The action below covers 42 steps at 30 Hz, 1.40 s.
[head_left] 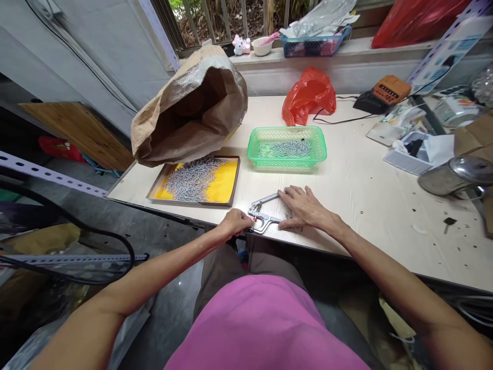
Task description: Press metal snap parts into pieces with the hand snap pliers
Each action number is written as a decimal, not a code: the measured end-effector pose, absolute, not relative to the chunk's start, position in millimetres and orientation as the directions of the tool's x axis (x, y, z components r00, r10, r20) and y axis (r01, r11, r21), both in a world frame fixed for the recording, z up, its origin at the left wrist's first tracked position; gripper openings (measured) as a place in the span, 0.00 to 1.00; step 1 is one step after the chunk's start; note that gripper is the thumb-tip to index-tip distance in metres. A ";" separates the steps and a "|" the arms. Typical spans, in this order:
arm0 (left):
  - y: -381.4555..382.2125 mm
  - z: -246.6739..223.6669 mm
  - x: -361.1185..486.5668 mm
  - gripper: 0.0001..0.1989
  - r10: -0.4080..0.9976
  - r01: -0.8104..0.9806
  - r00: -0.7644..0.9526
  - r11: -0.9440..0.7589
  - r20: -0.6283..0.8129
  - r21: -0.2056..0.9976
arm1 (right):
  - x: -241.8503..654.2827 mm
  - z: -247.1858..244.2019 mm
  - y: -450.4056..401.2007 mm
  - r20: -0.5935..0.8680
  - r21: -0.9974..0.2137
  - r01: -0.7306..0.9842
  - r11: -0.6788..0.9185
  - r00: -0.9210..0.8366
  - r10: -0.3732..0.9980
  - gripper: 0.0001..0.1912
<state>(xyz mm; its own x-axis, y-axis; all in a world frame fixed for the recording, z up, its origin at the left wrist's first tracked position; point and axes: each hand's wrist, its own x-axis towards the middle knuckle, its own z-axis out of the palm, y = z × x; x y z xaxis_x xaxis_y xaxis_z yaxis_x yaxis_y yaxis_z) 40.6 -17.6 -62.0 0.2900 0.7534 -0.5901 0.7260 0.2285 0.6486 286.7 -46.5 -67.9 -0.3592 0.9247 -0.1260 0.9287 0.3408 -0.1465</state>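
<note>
A metal hand tool like pliers (263, 218) lies at the table's front edge, its jaw toward the left and its two handles spread. My left hand (235, 223) is closed beside the jaw, where a small red bit shows; what its fingers pinch is too small to make out. Over the handle ends rests my right hand (302, 207), palm down with its fingers spread. Many small metal pieces (192, 179) are heaped on the yellow base of a shallow tray (236, 180). More of them lie in a green basket (287, 162).
A large open paper sack (192, 110) leans over the tray's back edge. Behind the basket is a red plastic bag (310, 96). An orange and black device (385, 93), a white box (410, 156) and a metal container (458, 176) stand at the right.
</note>
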 end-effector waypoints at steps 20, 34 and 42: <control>-30.0 -52.6 69.8 0.22 0.680 0.644 0.733 -0.707 0.031 0.292 | 272.5 -61.9 -67.1 -0.080 -0.167 0.938 0.303 -0.319 0.944 0.23; 9.2 -59.0 104.0 0.24 0.312 0.330 0.943 -0.924 -0.118 0.196 | 281.1 -56.0 -85.2 -0.128 -0.255 0.945 0.205 -0.243 0.962 0.21; 6.9 -69.1 102.2 0.18 0.287 0.295 0.956 -0.923 -0.067 0.249 | 270.0 -59.2 -88.7 -0.146 -0.255 0.940 0.228 -0.271 0.952 0.07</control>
<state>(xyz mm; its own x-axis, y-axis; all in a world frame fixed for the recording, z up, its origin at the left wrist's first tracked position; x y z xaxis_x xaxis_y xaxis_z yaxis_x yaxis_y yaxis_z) 102.2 6.9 -69.1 0.9556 0.2869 -0.0675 0.2946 -0.9226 0.2491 270.0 -88.7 -59.2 -0.2709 0.9515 -0.1458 0.9396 0.2284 -0.2549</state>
